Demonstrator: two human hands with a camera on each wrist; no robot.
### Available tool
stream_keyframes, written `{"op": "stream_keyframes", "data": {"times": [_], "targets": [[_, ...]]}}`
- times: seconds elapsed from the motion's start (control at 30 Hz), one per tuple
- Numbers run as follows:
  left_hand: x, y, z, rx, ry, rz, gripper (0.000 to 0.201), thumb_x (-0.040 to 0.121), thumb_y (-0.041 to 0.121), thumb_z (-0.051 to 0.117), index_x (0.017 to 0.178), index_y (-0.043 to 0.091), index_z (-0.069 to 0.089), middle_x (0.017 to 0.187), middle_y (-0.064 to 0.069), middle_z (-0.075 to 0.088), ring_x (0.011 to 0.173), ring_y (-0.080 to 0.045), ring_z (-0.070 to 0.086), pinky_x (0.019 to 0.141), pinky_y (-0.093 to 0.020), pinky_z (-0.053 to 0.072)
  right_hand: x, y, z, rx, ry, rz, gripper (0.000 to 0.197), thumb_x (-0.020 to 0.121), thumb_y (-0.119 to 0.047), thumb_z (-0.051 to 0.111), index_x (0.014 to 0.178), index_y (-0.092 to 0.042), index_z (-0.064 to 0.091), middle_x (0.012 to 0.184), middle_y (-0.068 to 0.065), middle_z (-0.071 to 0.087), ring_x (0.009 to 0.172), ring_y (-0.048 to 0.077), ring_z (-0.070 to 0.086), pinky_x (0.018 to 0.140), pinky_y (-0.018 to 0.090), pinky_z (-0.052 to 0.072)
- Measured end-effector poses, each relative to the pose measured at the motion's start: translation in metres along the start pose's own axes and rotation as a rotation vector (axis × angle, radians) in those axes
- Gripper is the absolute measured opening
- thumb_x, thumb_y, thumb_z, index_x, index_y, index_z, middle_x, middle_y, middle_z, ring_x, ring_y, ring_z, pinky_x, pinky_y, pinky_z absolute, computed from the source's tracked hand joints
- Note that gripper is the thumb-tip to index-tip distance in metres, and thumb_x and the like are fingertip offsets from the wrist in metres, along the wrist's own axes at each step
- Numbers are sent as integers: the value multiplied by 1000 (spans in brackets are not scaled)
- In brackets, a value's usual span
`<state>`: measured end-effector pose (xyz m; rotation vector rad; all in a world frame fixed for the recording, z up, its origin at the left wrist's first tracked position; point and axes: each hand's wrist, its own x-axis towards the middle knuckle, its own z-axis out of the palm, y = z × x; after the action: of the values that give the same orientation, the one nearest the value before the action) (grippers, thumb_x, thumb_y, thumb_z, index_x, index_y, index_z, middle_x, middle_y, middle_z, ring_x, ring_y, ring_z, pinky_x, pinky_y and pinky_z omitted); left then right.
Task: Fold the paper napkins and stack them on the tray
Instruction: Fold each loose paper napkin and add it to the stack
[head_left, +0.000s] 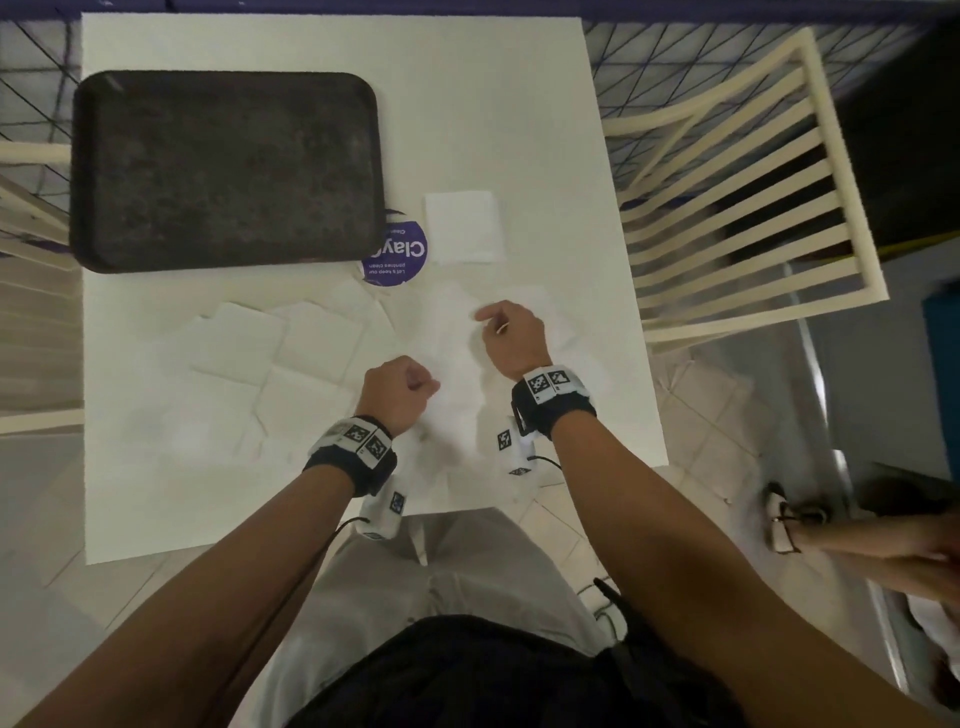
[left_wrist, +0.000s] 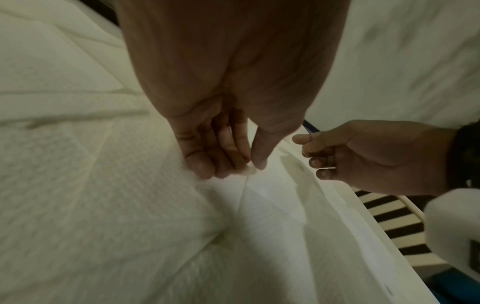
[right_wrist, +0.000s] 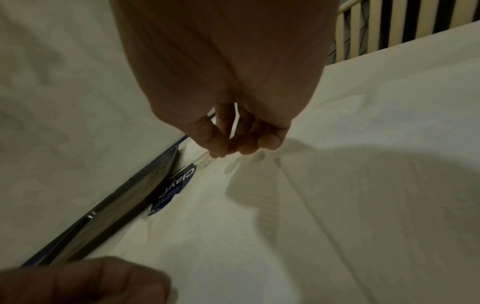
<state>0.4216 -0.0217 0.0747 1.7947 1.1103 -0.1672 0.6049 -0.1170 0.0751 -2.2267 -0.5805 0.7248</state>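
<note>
near edge of the white counter (head_left: 545, 130): left hand (head_left: 397, 392) low over an unfolded napkin (head_left: 457, 374), fingers (left_wrist: 207, 156) curled, thumb and fingertips pinching a bit of the paper. just beyond, right hand (head_left: 511, 332) over the same sheet, fingers (right_wrist: 246, 142) bunched together, curled; whether they pinch paper, cannot tell. loose open napkins (head_left: 260, 353) overlap to the left. farther, a folded napkin (head_left: 462, 226) lies flat beside a purple round sticker (head_left: 402, 254). far left, the dark tray (head_left: 223, 166), nothing on it.
</note>
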Motion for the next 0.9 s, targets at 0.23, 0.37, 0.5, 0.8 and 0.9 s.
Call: {"op": "stream_keyframes", "data": {"times": [0.23, 0.37, 0.5, 0.8, 0.9], "targets": [[3, 3, 17, 98, 71, -17, 26, 81, 39, 85, 75, 26, 63, 86, 4, 70, 83, -17, 66, 82, -28, 53, -44, 23, 5, 18, -2, 36, 28, 83, -2, 54, 96, -17, 74, 96, 1, 71, 82, 12, 63, 76, 11, 46], [2, 1, 20, 50, 97, -27, 23, 85, 27, 81, 71, 27, 62, 82, 4, 68, 83, -23, 69, 84, -39, 60, -59, 30, 5, -7, -50, 62, 26, 77, 0, 60, 93, -16, 73, 83, 0, 63, 71, 9, 56, 65, 2, 40], [-4, 0, 16, 41, 99, 31, 13, 89, 26, 76, 84, 19, 67, 81, 4, 67, 85, -23, 66, 82, -32, 53, -65, 33, 4, 4, -77, 88, 21, 74, -2, 66, 91, -13, 73, 80, -1, 62, 67, 6, 56, 62, 2, 41], [-12, -14, -3, -133, 51, 11, 12, 89, 22, 76, 99, 21, 70, 93, 1, 73, 94, -25, 70, 93, -39, 56, -64, 23, 12, -33, -126, 83, 20, 72, 0, 67, 87, -11, 75, 78, -1, 66, 65, 4, 57, 62, 1, 41], [-15, -22, -8, -239, 48, 31, 2, 87, 27, 72, 89, 28, 72, 87, 4, 72, 85, -23, 67, 93, -43, 57, -64, 19, 15, -39, -138, 70, 22, 73, 0, 65, 88, -11, 75, 78, -1, 66, 67, 7, 58, 62, 1, 41]]}}
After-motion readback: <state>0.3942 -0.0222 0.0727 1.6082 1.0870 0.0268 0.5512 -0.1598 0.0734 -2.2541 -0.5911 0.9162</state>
